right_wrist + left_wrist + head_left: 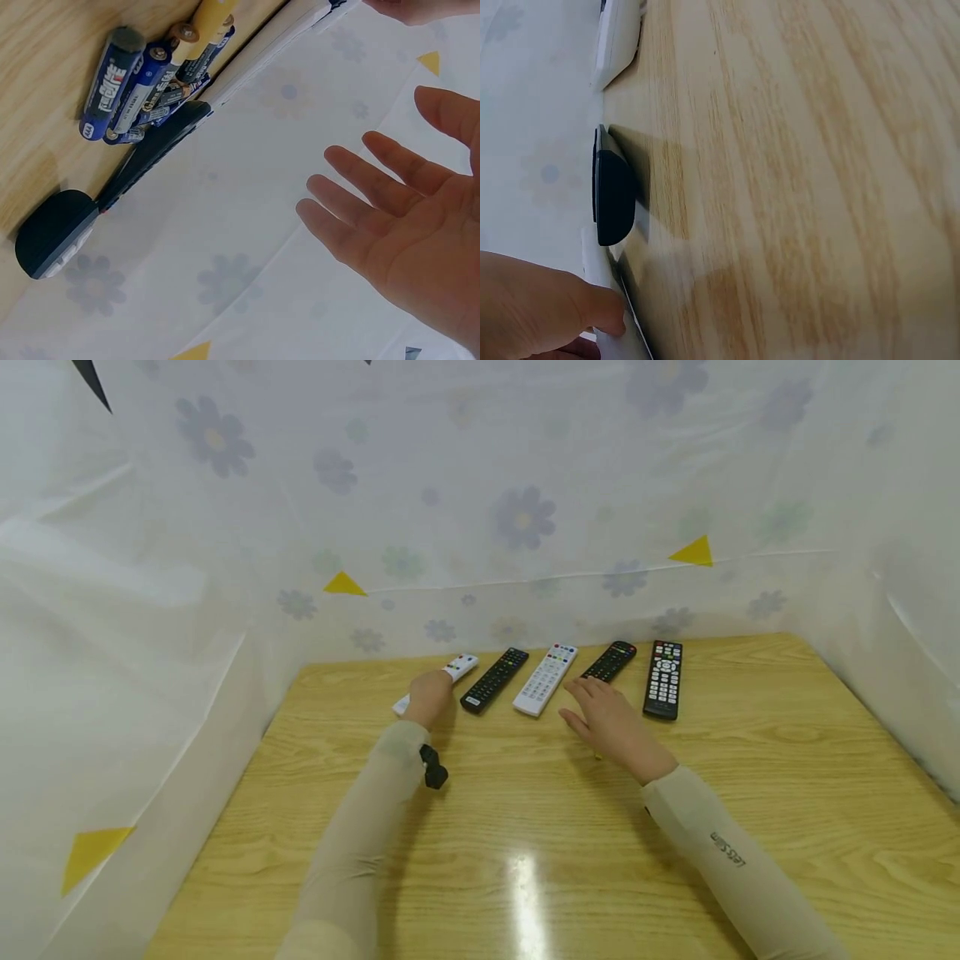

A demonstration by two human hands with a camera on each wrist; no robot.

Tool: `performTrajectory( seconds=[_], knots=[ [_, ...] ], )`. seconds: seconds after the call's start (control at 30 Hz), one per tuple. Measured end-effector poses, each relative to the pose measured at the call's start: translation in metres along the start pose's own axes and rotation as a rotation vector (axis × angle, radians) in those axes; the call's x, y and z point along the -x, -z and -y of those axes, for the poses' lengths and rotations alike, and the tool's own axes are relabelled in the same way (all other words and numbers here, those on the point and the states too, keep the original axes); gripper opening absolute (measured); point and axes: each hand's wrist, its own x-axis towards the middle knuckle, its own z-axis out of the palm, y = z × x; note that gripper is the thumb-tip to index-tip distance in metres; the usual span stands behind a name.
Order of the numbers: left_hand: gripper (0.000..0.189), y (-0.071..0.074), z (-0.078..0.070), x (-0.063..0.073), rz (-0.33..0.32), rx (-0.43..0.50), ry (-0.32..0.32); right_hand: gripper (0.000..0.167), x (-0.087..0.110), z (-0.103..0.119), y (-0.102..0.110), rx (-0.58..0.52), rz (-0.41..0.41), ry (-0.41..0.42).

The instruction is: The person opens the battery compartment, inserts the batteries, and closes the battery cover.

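Note:
At the left end of a row of remote controls, my left hand point(430, 697) grips a slim white remote control point(462, 665) by its sides. The left wrist view shows the thumb point(604, 307) pressed along the edge of this white remote. My right hand point(617, 727) hovers with its fingers spread, overlapping the lower end of a black remote control point(611, 662). Several blue and yellow batteries point(139, 94) lie in a pile on the table beside that remote in the right wrist view. From the head camera, the right hand hides most of them.
Right of the gripped remote lie a black remote point(495, 681) and a wider white remote point(547, 679). Another black remote point(663, 681) is at the row's right end. The wooden table point(480, 827) meets flower-patterned sheeting point(450, 485) at the back and sides.

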Motion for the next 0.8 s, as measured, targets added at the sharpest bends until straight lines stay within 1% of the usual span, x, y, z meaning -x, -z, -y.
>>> performTrajectory(
  seconds=[0.2,0.37,0.47,0.53,0.63,0.73,0.8],
  knots=[
    [0.018,0.004,-0.001,0.002,0.015,-0.021,-0.002,0.050,0.000,0.002,0.000,0.004,-0.002,0.004],
    [0.018,0.006,0.001,0.003,0.016,-0.049,-0.021,0.049,0.000,0.005,0.000,0.013,0.001,0.006],
    [0.020,0.007,0.004,0.002,0.029,-0.023,-0.015,0.048,0.000,0.006,-0.001,0.018,-0.001,0.008],
    [0.020,0.008,0.006,0.001,0.041,0.028,-0.001,0.048,0.001,0.005,-0.001,0.021,0.002,0.002],
    [0.020,0.009,0.009,0.001,0.065,0.132,0.009,0.048,0.002,0.004,-0.002,0.026,0.011,-0.009],
    [0.022,0.013,0.011,0.002,0.083,0.261,0.010,0.047,0.003,0.002,-0.003,0.028,0.024,-0.016],
    [0.025,0.017,0.013,0.004,0.093,0.365,0.016,0.047,0.003,0.001,-0.004,0.024,0.027,-0.017]
  ],
)
